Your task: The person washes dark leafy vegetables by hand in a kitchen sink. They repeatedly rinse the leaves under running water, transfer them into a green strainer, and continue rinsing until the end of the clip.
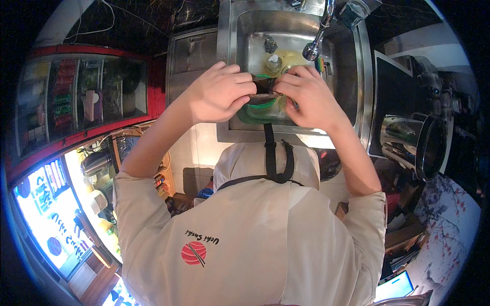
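Observation:
My left hand point(224, 93) and my right hand point(308, 95) pinch opposite ends of a dark brown item point(264, 87) above a steel sink point(224, 132). The item has a gap between its two long edges, like a small pouch; its exact kind cannot be told. Fingers hide both its ends. Beneath it a green bowl or basin point(255, 116) shows in the near part of the sink. Just beyond my hands stands a clear pump bottle point(273, 65) with a white top. A dark metal scourer point(270, 44) lies farther back on the sink floor.
A chrome faucet point(313, 48) reaches over the sink near a rainbow-striped sponge point(319, 65). Behind it sits a clear container point(353, 14). At the right is a shiny metal pot point(400, 137) with a dark rim. A red-framed glass cabinet point(86, 91) stands to the left.

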`<state>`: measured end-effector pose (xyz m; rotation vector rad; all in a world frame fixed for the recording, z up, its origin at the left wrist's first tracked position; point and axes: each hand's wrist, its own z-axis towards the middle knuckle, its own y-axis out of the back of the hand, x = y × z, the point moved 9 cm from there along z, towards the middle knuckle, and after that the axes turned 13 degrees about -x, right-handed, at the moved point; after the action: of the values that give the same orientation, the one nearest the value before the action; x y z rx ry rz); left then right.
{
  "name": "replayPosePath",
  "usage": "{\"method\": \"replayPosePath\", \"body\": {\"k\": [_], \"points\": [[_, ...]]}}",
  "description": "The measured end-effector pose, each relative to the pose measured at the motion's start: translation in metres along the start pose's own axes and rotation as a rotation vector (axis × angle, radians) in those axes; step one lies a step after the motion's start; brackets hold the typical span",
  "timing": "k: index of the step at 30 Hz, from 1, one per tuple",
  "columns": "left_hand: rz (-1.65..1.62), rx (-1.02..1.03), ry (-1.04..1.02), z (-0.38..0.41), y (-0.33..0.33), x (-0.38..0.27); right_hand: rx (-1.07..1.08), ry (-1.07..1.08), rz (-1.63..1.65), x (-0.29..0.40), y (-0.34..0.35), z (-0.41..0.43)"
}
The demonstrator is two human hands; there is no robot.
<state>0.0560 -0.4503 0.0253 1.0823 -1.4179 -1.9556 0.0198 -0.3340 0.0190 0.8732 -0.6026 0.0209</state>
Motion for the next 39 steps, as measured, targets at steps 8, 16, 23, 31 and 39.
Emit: {"method": "replayPosePath", "body": {"k": [8, 16, 23, 31, 39], "points": [[-0.102, -0.236, -0.063, 0.008, 0.024, -0.003, -0.045, -0.093, 0.304, -0.003, 0.023, 0.017], [-0.502, -0.517, 0.125, 0.007, 0.009, 0.015, -0.08, -0.08, 0.401, -0.006, 0.038, 0.016], [-0.975, -0.684, 0.45, 0.014, -0.018, 0.035, -0.094, -0.138, 0.472, -0.017, 0.042, 0.012], [-0.682, -0.674, 0.221, 0.018, -0.025, 0.001, -0.164, -0.074, 0.495, -0.021, 0.053, 0.007], [-1.093, -0.704, 0.098, 0.017, 0.001, -0.011, -0.246, -0.333, 0.967, -0.039, 0.055, -0.015]]}}
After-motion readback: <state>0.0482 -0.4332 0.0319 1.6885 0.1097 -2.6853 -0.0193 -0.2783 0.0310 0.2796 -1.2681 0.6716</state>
